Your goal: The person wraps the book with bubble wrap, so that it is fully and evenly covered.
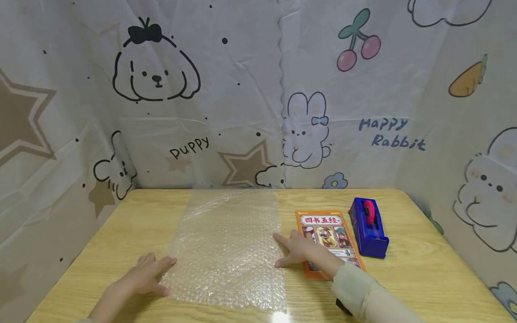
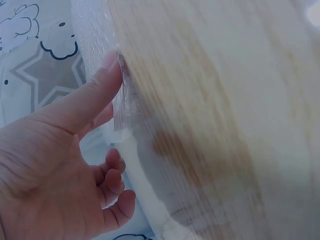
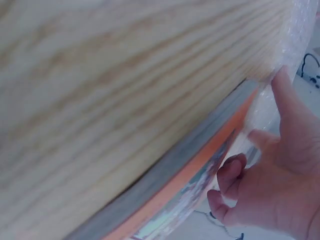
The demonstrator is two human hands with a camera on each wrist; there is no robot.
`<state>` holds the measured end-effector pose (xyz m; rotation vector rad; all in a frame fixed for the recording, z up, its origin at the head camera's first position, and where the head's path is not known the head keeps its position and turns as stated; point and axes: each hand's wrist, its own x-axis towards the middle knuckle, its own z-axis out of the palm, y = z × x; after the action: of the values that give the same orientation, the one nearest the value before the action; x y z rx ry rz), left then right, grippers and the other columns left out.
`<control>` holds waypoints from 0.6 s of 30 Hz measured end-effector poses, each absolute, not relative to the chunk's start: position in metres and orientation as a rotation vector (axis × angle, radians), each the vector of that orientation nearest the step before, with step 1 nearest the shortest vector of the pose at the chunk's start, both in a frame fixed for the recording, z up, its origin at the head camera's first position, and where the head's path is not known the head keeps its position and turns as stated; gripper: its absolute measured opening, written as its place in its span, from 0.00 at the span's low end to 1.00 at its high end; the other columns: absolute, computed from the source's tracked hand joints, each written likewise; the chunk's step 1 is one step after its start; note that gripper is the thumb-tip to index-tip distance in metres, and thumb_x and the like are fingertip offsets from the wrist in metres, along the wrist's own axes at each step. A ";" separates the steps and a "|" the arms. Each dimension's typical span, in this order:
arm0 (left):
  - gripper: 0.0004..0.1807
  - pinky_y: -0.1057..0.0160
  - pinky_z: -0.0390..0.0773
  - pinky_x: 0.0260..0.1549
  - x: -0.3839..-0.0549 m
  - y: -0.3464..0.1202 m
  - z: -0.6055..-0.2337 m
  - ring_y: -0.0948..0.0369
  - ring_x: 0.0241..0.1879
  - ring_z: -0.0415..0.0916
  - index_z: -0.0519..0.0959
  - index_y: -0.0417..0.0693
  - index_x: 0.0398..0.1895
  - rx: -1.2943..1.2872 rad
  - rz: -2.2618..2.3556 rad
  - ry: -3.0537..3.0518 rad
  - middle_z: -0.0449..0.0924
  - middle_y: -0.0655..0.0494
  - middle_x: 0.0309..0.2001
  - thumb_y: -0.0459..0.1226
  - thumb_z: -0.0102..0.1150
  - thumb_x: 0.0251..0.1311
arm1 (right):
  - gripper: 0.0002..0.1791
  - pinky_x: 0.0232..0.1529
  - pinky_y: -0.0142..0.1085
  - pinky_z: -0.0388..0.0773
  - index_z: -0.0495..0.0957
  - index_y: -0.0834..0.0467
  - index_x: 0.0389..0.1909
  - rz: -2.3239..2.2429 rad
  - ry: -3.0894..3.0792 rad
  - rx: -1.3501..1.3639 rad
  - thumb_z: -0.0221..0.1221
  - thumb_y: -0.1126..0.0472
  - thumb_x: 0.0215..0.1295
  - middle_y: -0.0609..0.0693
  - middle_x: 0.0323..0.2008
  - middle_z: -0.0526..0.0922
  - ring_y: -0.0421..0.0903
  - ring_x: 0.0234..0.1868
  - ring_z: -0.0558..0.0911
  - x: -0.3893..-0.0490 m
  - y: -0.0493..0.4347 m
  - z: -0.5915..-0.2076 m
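A sheet of bubble wrap lies spread over the wooden table. My left hand is at its left edge, thumb and index finger spread apart and touching the border. In the left wrist view the wrap's edge shows beside this hand, whose other fingers are loosely bent. At the opposite edge my right hand touches the wrap with thumb and index finger apart. Its forearm passes over an orange-bordered book, hiding part of the cover. The right wrist view shows the book's side close to that hand.
A blue tape dispenser with a pink roll stands right of the book. Partly under the right sleeve is a small black object. A printed cloth hangs behind and around the wooden table.
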<state>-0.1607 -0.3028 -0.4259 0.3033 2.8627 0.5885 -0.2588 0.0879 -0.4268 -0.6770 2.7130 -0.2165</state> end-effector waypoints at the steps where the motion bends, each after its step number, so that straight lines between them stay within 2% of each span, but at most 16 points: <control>1: 0.41 0.58 0.69 0.29 -0.162 -0.302 -0.426 0.53 0.38 0.59 0.71 0.43 0.55 0.304 0.584 2.866 0.64 0.46 0.37 0.42 0.73 0.30 | 0.47 0.59 0.61 0.52 0.56 0.47 0.68 -0.207 2.712 -0.665 0.61 0.35 0.48 0.69 0.60 0.62 0.61 0.63 0.62 -0.257 0.089 -0.426; 4: 0.41 0.55 0.70 0.30 -0.165 -0.298 -0.424 0.51 0.38 0.60 0.71 0.43 0.55 0.309 0.589 2.856 0.64 0.44 0.37 0.41 0.73 0.30 | 0.47 0.58 0.62 0.53 0.57 0.49 0.68 -0.184 2.733 -0.661 0.61 0.35 0.47 0.69 0.59 0.62 0.61 0.62 0.62 -0.254 0.092 -0.425; 6: 0.40 0.46 0.72 0.35 -0.167 -0.296 -0.422 0.43 0.44 0.62 0.71 0.42 0.55 0.322 0.595 2.841 0.66 0.35 0.42 0.40 0.73 0.31 | 0.47 0.56 0.61 0.56 0.58 0.49 0.67 -0.163 2.752 -0.673 0.61 0.35 0.47 0.68 0.57 0.65 0.60 0.60 0.65 -0.251 0.093 -0.424; 8: 0.40 0.37 0.70 0.40 -0.169 -0.295 -0.421 0.36 0.49 0.60 0.70 0.42 0.56 0.331 0.612 2.817 0.64 0.27 0.48 0.40 0.73 0.31 | 0.48 0.54 0.60 0.59 0.59 0.51 0.67 -0.157 2.767 -0.685 0.62 0.34 0.46 0.67 0.54 0.67 0.60 0.57 0.67 -0.248 0.094 -0.423; 11: 0.40 0.32 0.65 0.43 -0.171 -0.294 -0.421 0.33 0.52 0.57 0.70 0.42 0.56 0.331 0.619 2.792 0.61 0.24 0.51 0.39 0.73 0.32 | 0.49 0.53 0.60 0.61 0.59 0.53 0.66 -0.132 2.775 -0.721 0.61 0.33 0.46 0.67 0.52 0.69 0.60 0.55 0.69 -0.244 0.094 -0.423; 15: 0.39 0.40 0.71 0.40 -0.174 -0.294 -0.421 0.45 0.44 0.61 0.71 0.44 0.54 0.302 0.586 2.804 0.64 0.38 0.43 0.37 0.73 0.30 | 0.49 0.57 0.63 0.56 0.59 0.56 0.66 -0.145 2.776 -0.732 0.60 0.33 0.46 0.68 0.53 0.69 0.62 0.57 0.67 -0.240 0.094 -0.424; 18: 0.39 0.46 0.72 0.36 -0.176 -0.294 -0.421 0.48 0.42 0.60 0.72 0.45 0.54 0.295 0.555 2.821 0.63 0.41 0.41 0.36 0.74 0.28 | 0.50 0.59 0.63 0.54 0.60 0.56 0.66 -0.165 2.785 -0.714 0.61 0.33 0.45 0.67 0.53 0.69 0.63 0.57 0.67 -0.237 0.094 -0.426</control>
<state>-0.1765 -0.2938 -0.4212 0.2953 2.8210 0.5550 -0.2374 0.0937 -0.4260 -0.7143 2.7848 -0.1652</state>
